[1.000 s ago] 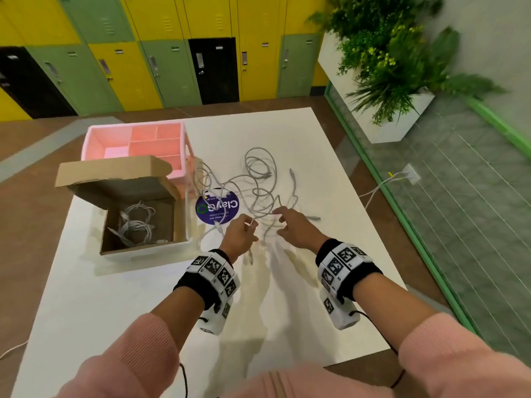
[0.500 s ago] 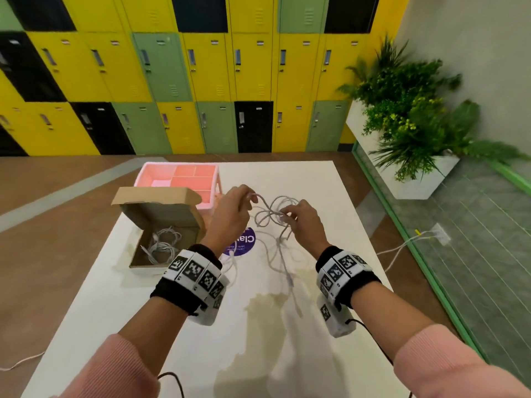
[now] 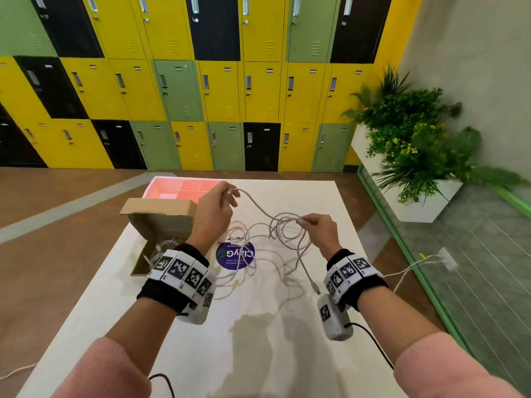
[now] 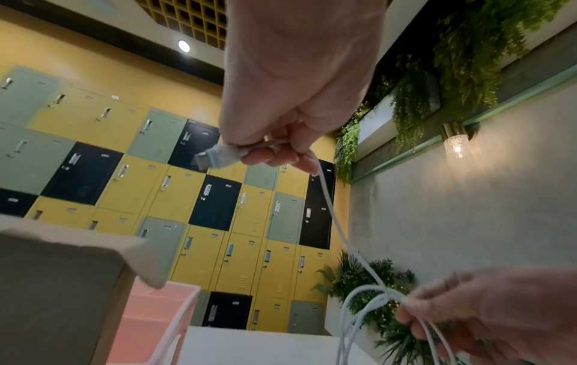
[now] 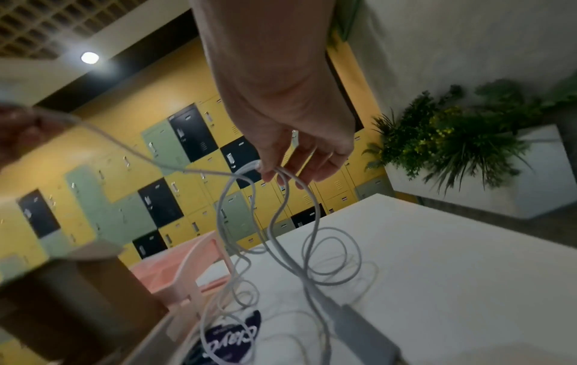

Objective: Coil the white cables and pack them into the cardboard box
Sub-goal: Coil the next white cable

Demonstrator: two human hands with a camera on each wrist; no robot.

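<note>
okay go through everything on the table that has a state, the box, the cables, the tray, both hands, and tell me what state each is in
Cardboard box: open, lid up, coiled cables inside.
Held cable: partly looped, one plug dangling.
Loose cables: tangled on the table.
Pink tray: compartments look empty.
Left hand: pinching the cable's plug end.
Right hand: pinching the loops.

Pink sleeves (image 3: 94,366), tag-marked black wristbands (image 3: 184,271)
</note>
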